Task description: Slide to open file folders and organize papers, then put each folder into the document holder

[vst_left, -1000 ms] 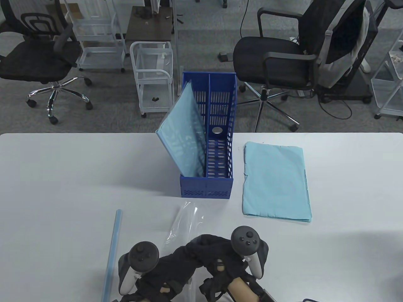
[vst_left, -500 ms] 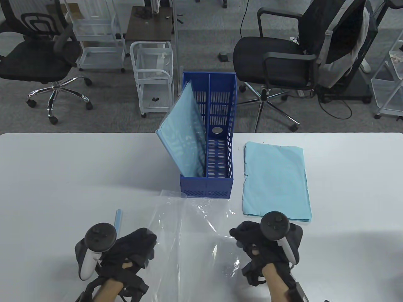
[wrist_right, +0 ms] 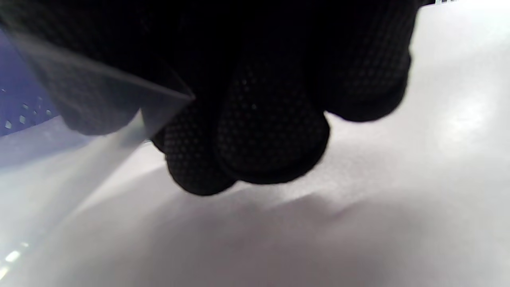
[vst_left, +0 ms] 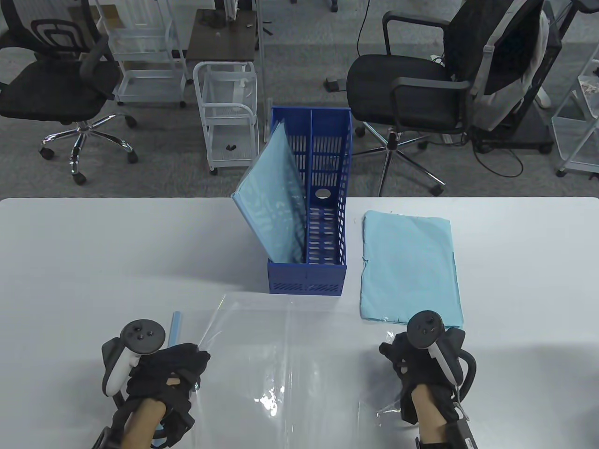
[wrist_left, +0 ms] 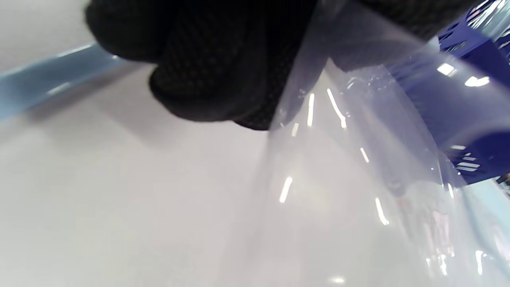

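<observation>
A clear plastic folder [vst_left: 290, 355] lies spread wide open on the white table [vst_left: 70, 262] between my hands. My left hand [vst_left: 192, 362] grips its left edge, and in the left wrist view the curled fingers [wrist_left: 207, 79] close on the clear sheet [wrist_left: 350, 179]. My right hand [vst_left: 397, 358] pinches the right edge; a corner of the sheet [wrist_right: 79, 159] runs in between the fingertips [wrist_right: 247, 135]. The pale blue slide bar [vst_left: 175, 327] lies just left of my left hand. Behind stands the blue document holder [vst_left: 306, 278], with one filled folder [vst_left: 273, 210] leaning in its left compartment.
A stack of light blue papers [vst_left: 409, 266] lies flat to the right of the holder, just beyond my right hand. The holder's right compartment [vst_left: 325, 220] holds nothing. Office chairs and white wire carts stand on the floor past the table's far edge.
My hands started close together at the table's front and have moved apart, left going left and right going right. The clear folder has been pulled from a crumpled fold into a wide flat sheet.
</observation>
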A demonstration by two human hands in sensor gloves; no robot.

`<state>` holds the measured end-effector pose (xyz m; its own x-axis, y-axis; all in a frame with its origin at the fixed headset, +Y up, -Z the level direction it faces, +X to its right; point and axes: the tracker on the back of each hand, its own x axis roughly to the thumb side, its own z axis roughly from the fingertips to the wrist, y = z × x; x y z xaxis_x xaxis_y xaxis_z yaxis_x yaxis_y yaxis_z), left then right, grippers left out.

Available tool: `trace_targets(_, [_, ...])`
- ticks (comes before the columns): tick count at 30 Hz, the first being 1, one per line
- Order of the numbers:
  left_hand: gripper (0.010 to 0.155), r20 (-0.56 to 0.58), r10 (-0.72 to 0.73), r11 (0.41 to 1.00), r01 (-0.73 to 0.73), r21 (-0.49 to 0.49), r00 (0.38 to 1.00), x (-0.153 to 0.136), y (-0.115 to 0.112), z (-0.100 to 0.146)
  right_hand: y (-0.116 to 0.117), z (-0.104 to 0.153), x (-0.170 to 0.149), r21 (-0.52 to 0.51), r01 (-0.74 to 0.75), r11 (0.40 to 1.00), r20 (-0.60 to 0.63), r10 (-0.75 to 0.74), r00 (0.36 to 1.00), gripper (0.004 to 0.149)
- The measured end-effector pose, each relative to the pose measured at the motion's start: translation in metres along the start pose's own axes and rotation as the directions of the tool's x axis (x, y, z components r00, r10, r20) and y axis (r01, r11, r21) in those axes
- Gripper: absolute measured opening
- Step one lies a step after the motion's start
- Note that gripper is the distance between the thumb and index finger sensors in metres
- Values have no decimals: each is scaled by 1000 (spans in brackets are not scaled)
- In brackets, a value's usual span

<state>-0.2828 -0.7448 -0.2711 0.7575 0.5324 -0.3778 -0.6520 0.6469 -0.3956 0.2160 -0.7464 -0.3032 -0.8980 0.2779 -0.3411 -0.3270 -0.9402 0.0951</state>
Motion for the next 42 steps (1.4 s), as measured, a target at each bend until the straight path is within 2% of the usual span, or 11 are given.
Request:
trace_targets(9, [52,-61,-78,996,74,-56,995,2,-7,-2,7,0,8,0,-108,994,-15,108,994,46])
trace_targets(18, [61,-68,-91,993,85,-88,994,2,-7,-2,10,2,14,-35,-190,981,-35,189,981,50])
trace_targets(28, [66,-71,-57,992,49,-117,996,-1,-4,0,6,3,8,-24,-157,987,-40,155,987,62])
trace_targets(35, [69,-65,-35,990,25,-139,997,-3,-1,2,-4,6,0,48,-130,990,-61,133,989,67])
trace_targets(42, [70,-64,-13,990,4,-139,998,-5,2,4,-9,7,-3,-36,-108,994,-77,105,991,67])
